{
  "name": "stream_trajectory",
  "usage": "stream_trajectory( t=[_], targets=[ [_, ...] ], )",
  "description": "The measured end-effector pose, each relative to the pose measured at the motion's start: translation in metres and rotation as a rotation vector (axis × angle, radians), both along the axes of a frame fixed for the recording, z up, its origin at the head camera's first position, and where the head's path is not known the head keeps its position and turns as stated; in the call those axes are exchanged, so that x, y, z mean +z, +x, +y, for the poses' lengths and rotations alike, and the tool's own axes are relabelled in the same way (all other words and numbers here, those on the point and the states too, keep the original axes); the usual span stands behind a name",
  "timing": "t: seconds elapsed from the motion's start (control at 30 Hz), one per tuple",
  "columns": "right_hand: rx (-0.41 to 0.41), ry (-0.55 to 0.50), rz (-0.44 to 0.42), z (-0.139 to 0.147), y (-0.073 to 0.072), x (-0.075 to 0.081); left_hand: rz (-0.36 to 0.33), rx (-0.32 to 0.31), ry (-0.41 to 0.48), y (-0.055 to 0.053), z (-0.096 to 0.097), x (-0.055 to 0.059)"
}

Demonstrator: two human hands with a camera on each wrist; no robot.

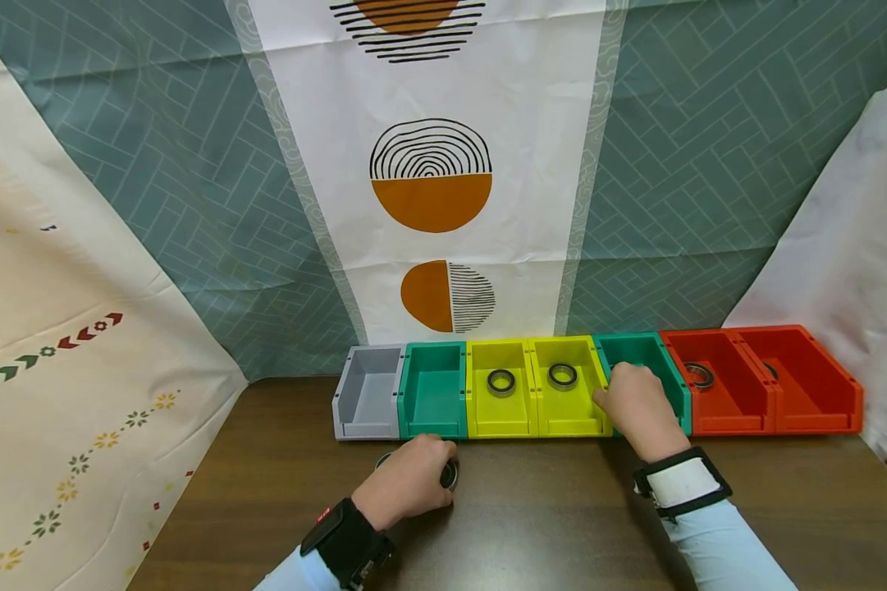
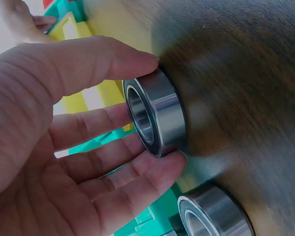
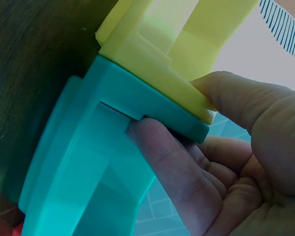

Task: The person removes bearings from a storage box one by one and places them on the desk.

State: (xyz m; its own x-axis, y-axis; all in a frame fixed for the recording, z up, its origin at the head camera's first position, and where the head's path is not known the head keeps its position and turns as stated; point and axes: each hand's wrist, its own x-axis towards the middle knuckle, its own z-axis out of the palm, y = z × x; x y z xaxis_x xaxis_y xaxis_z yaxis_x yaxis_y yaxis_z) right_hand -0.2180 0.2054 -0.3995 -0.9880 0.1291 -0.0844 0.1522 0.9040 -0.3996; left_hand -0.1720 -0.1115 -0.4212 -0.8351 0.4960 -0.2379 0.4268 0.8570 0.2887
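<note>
My left hand [image 1: 406,483] pinches a metal ball bearing [image 2: 166,110] between thumb and fingertips, standing on its edge at the wooden table. A second ball bearing [image 2: 226,211] is beside it, mostly covered by the hand in the head view. My right hand [image 1: 638,410] is at the right-hand green bin [image 3: 64,167]. Its thumb lies against the wall of the neighbouring yellow bin [image 3: 137,54] and its index finger is on the green side, so the two adjoining walls are between them. The other fingers are curled. Most of the green bin's inside is hidden in the head view.
The bins stand in a row at the table's back, before a hanging cloth [image 1: 428,90]. A grey bin [image 1: 369,431] and another green bin [image 1: 432,425] are on the left. Yellow bins hold bearings [image 1: 500,382]; red bins [image 1: 820,419] at the right hold more, partly hidden.
</note>
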Motion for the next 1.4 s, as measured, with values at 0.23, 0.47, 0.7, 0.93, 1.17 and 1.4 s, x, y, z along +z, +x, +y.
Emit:
stream_trajectory(
  t=[0.23,0.47,0.7,0.93,1.17,1.4],
  targets=[
    [0.006,-0.003,0.006,-0.001,0.0,0.0,0.042,0.003,-0.004,0.002,0.001,0.003],
    [-0.003,-0.008,0.005,0.0,0.0,0.001,0.268,0.023,0.016,0.007,0.016,0.025],
    [-0.003,-0.01,-0.005,-0.001,0.001,0.0,0.484,0.052,0.06,0.007,0.03,0.043],
    [-0.006,-0.02,-0.033,-0.002,0.004,0.001,0.53,0.103,0.112,0.005,0.042,0.054],
    [0.008,-0.011,-0.025,0.0,0.005,0.0,0.621,0.072,0.155,-0.005,0.054,0.054],
    [0.012,-0.019,-0.021,0.0,0.003,0.001,0.612,0.086,0.168,-0.02,0.066,0.048]
  ],
)
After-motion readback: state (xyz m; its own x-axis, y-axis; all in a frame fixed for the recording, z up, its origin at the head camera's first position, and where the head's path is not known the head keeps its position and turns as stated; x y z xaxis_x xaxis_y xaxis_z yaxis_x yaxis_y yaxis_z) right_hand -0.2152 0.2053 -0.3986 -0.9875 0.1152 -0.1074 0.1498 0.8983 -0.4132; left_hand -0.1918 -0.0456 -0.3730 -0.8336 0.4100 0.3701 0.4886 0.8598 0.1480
